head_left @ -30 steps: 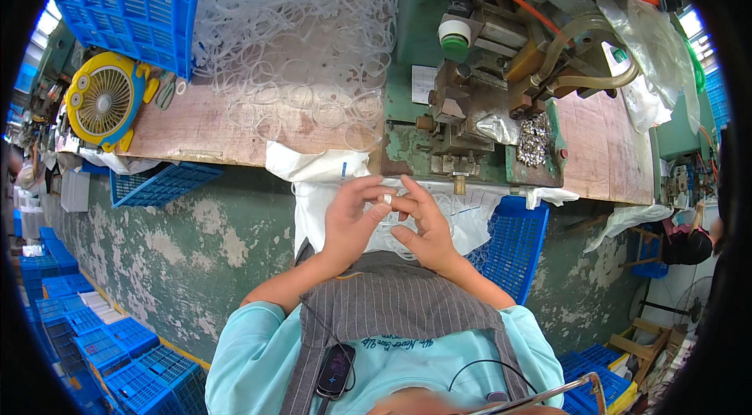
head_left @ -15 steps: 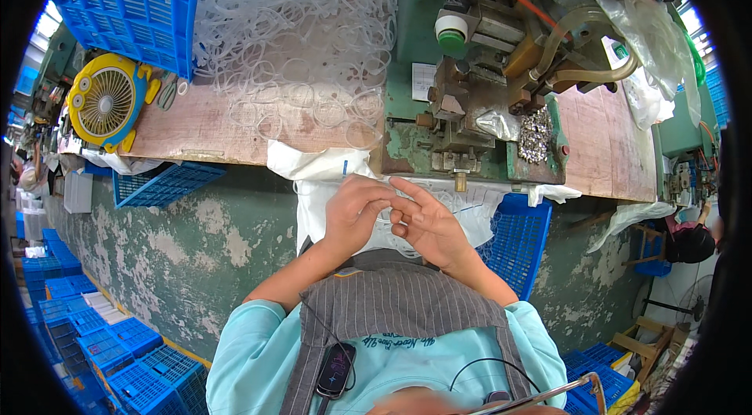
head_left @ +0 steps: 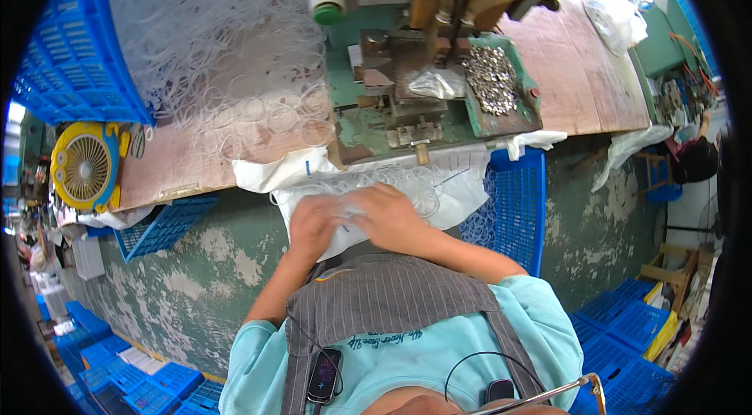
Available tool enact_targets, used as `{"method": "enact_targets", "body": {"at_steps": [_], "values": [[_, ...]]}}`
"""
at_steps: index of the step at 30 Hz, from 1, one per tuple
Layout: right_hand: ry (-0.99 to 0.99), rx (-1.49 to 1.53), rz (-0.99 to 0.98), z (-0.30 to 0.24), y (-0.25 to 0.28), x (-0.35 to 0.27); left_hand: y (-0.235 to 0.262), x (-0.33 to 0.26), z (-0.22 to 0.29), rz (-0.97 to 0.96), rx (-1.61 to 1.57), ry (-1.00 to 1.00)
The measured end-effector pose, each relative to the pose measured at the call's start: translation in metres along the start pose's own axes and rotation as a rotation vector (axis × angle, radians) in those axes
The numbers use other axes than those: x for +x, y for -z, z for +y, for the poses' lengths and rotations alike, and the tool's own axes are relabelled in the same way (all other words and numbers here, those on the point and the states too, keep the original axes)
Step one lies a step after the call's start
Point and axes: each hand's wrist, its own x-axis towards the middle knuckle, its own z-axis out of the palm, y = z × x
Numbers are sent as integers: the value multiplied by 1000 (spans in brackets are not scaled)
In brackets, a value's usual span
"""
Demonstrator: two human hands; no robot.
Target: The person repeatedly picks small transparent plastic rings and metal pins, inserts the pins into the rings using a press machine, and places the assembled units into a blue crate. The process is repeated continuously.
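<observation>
My left hand (head_left: 315,223) and my right hand (head_left: 389,217) meet in front of the apron, over a white cloth or sheet (head_left: 462,189) that hangs from the table edge. Motion smears my left hand, so its fingers do not show clearly. The fingers of my right hand are bent together toward the left one. Whatever lies between the fingertips is too blurred to name. Clear thin plastic rings (head_left: 424,200) lie on the white sheet just beyond my right hand.
A large heap of clear rings (head_left: 227,47) covers the table's left, beside a blue crate (head_left: 82,39) and a yellow fan (head_left: 84,166). Ahead stands a green press machine (head_left: 415,105) with a tray of small metal parts (head_left: 492,82). Another blue crate (head_left: 521,211) stands at right.
My hands have moved from raised, spread fingers at the table edge to a lower, closer position, with the right hand turned over. The view has shifted, moving the machine leftward.
</observation>
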Motion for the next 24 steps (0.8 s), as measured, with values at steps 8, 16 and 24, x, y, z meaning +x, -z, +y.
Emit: {"method": "enact_targets", "body": {"at_steps": [8,16,24], "values": [[-29,-655,-38,87,-144,49,-5,-71,-66,32,163,866],[-673,-1104,-332,217,4,-54,-8,-78,-60,-122,267,507],[-1115,-895,-335,164,166,-174,-7,-17,-38,53,122,355]]}}
